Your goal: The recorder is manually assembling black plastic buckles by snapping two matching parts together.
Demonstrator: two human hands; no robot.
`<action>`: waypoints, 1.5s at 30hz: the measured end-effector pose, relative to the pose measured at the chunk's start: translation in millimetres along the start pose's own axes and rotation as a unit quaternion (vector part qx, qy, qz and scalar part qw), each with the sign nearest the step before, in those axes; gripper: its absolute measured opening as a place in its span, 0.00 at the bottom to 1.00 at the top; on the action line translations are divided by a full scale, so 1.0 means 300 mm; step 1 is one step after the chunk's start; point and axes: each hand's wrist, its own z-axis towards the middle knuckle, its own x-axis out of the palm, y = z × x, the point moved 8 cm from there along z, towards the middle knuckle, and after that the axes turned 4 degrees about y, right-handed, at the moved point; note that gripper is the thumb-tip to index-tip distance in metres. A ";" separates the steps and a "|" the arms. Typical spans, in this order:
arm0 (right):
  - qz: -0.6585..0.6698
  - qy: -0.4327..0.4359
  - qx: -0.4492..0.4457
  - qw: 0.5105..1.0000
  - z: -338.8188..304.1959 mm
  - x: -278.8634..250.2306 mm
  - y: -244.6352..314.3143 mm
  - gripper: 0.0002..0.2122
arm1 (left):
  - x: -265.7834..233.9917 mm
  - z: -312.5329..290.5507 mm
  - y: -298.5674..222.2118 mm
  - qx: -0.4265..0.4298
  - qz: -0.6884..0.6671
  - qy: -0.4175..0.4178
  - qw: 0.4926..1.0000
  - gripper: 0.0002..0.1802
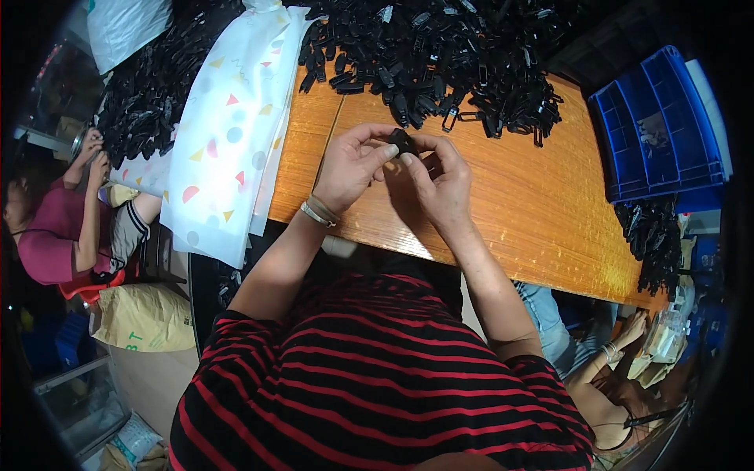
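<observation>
A small black plastic piece (pixel 403 141) is pinched between the fingertips of both my hands, above the wooden table (pixel 503 204). My left hand (pixel 349 169) grips it from the left with thumb and fingers closed. From the right, my right hand (pixel 446 177) holds the same piece, its thumb pressed to the near side. Fingers cover much of the piece, so its exact kind cannot be made out. Just beyond my hands spreads a large heap of black plastic clip-like parts (pixel 424 59), some with open rectangular frames.
A white patterned plastic sheet (pixel 224 149) hangs over the table's left side. At the right stands a blue crate (pixel 660 129), with more black parts (pixel 656 247) below it. Co-workers sit at left (pixel 59 228) and lower right (pixel 601 400). A yellowish sack (pixel 145 318) lies at left.
</observation>
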 end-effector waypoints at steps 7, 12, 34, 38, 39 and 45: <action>-0.041 0.011 -0.023 0.999 -0.010 -0.006 -0.005 0.09 | 0.022 -0.012 0.017 0.032 -0.007 -0.002 0.999 0.16; -0.123 0.000 -0.075 0.990 -0.044 0.016 0.036 0.09 | 0.048 -0.046 0.059 0.039 0.003 -0.007 0.999 0.16; -0.220 0.117 -0.072 0.966 0.120 -0.119 -0.117 0.11 | -0.036 0.148 -0.044 0.034 0.229 -0.024 0.972 0.06; -0.443 0.101 -0.147 0.878 0.217 -0.128 -0.168 0.12 | 0.006 0.236 -0.140 0.217 0.619 -0.018 0.754 0.16; -0.459 0.108 -0.155 0.868 0.224 -0.122 -0.183 0.13 | -0.002 0.260 -0.117 0.186 0.630 0.006 0.754 0.16; -0.456 0.142 -0.170 0.862 0.210 -0.110 -0.184 0.13 | 0.030 0.241 -0.098 0.210 0.651 0.053 0.727 0.15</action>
